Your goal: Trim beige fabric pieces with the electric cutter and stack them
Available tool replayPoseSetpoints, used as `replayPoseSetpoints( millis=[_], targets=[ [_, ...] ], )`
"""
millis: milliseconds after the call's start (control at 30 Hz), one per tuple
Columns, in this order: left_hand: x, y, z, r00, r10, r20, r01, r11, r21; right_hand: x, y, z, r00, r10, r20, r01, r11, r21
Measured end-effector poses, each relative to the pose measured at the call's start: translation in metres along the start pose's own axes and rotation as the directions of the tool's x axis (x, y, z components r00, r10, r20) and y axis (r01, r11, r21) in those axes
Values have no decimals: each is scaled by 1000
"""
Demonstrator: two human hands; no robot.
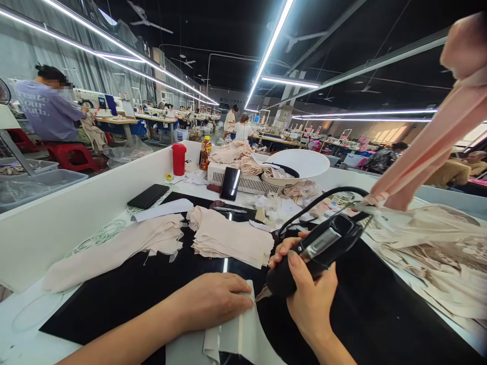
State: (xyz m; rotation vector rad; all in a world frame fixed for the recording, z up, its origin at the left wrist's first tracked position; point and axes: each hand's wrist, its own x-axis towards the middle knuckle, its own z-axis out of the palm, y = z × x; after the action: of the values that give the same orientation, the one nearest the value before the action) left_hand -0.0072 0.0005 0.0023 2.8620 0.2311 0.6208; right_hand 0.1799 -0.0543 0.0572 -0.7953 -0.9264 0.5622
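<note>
In the head view, a white counter with raised walls [87, 218] is seen, and over its middle and near part a shiny black sheet [373, 304] is spread. Near the middle of the near edge, a pale grey-white folded strip of fabric [249, 334] is laid on this sheet. On it the left hand [213, 300] is rested palm down, with fingers stretched out and kept together; nothing is gripped by it. By the right hand [310, 289], a black hand-held electric tool with a silver plate [323, 243] is firmly held, with the fingers closed around the body. Its pointed metal tip [263, 292] is placed just beside the right border of the fabric, but whether it is touched cannot be told. From the upper end of the tool, a thick black cable [331, 192] is curved toward the far side.

Beyond the hands, a stack of beige cloth pieces [232, 235] is placed, and to its left a longer beige stack [117, 248] is laid toward the left edge. Near the far left corner, a red plastic cup [178, 159] is stood beside a bottle with a yellow cap [205, 153]. Along the right edge, beige and brown cloths [437, 253] are heaped loosely.
</note>
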Motion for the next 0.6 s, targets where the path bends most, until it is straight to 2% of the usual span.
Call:
replayPoseSetpoints(
  millis=[267, 433, 600],
  targets=[
    [5, 5, -1, 980, 134, -145, -127, 990, 57, -1, -10, -3, 1000, -5, -2, 5, 1000, 18],
    [8, 14, -3, 993, 116, -10, -115, 992, 46, -5, -12, -3, 1000, 13, -6, -13, 1000, 15],
    [1, 12, -2, 996, 81, 36, -82, 996, 24, -9, -11, 0, 1000, 17, 15, -18, 1000, 16]
  ],
)
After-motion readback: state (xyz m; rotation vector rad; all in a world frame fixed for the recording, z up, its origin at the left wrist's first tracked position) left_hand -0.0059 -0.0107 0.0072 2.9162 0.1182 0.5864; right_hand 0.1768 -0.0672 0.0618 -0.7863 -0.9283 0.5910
